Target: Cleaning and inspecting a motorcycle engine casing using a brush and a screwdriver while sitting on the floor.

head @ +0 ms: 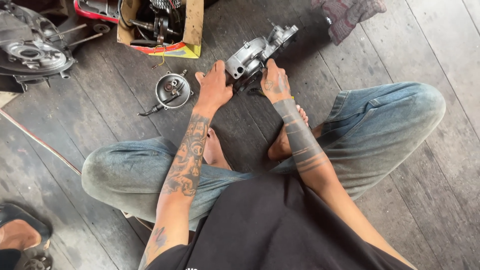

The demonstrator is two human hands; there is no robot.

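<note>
Grey cast metal is what both hands are on in the head view — an engine casing [257, 52] lying on the dark wooden floor [415, 45] just ahead of the person's crossed legs. The left hand [214, 90] is closed around the casing's near, rounded end, fingers curled over its edge. The right hand [275, 82] is pressed down on the casing's right side with fingers bent; a thin dark tool with a yellow tip seems to lie under it, though whether the hand pinches it I cannot tell.

The casing looks bare of its fittings, so the stripping-down seems well along. A round metal cover with a cable [172, 90] lies apart to the left, near the left hand. A cardboard box of parts [162, 25] stands beyond it, and a larger engine housing [32, 50] sits at the far left — both well away. A rag [347, 15] lies at the top right. What is left to do on the casing itself cannot be read from here.
</note>
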